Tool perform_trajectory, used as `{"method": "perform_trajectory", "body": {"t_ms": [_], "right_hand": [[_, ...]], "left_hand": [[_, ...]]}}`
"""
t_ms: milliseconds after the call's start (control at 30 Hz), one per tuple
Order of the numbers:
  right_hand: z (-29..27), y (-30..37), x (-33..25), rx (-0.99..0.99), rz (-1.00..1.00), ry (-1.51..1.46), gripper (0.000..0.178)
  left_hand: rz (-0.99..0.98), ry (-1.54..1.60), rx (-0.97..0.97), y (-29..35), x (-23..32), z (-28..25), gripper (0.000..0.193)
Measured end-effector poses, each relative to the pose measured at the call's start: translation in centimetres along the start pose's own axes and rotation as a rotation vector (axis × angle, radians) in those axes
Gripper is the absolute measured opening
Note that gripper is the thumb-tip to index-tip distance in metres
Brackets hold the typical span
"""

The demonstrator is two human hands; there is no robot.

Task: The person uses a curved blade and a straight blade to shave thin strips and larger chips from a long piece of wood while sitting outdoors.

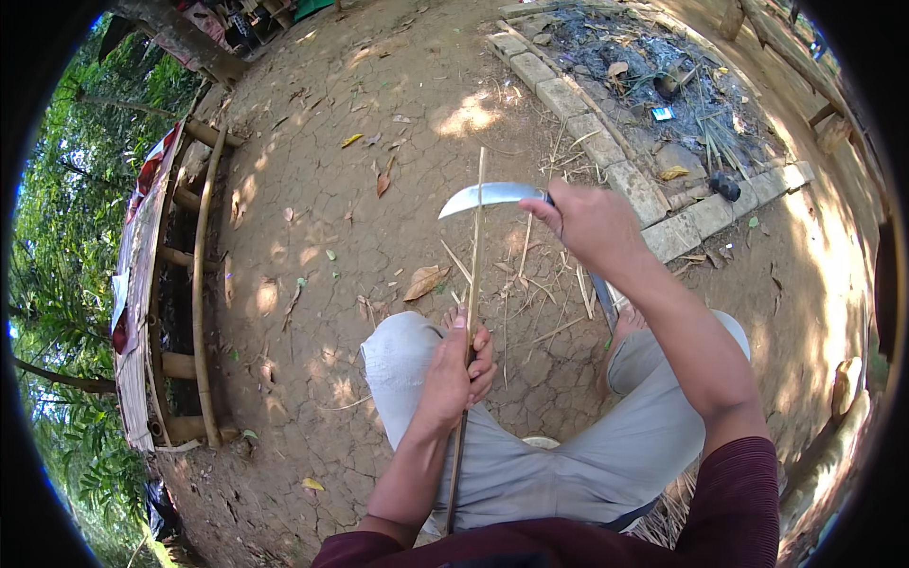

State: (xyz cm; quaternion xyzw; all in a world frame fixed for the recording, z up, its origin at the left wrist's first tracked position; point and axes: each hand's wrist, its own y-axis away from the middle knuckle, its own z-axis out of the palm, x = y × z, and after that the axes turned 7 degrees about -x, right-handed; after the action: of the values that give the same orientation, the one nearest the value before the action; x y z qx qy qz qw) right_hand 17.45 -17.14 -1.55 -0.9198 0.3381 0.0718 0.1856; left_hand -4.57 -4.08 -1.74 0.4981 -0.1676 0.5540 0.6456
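My left hand (456, 372) is wrapped round a thin, pale bamboo strip (477, 241) above my left knee. The strip points away from me, and its darker lower length runs back beside my thigh. My right hand (595, 225) grips a curved knife (492, 195), whose handle is mostly hidden in the fist. The bright blade points left and crosses the strip near its far end; whether it touches cannot be told. Pale shavings and split pieces (544, 289) lie on the ground beyond my knees.
A block-edged fire pit (606, 142) with ash and litter lies at the far right, a dark object (725, 186) on its rim. Along the left stands a low bamboo bench (142, 284). Dry leaves (425, 282) are scattered over the cracked earth (312, 189). A tree trunk (189, 43) rises far left.
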Motion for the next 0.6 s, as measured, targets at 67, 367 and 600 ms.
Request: {"method": "perform_trajectory", "body": {"t_ms": [67,367,600], "right_hand": [[0.0,-0.5,0.2,-0.015,0.001,-0.044,0.056],[0.7,1.4,-4.3,-0.056,-0.149,-0.111,0.054],[-2.5,-3.9,5.0,0.034,0.312,-0.159,0.068]], "left_hand": [[-0.051,0.076,-0.042,0.2,0.2,-0.2,0.044],[-0.096,0.102,-0.146,0.9,0.7,-0.5,0.048],[-0.098,0.090,-0.183,1.2,0.1,-0.9,0.053]]}}
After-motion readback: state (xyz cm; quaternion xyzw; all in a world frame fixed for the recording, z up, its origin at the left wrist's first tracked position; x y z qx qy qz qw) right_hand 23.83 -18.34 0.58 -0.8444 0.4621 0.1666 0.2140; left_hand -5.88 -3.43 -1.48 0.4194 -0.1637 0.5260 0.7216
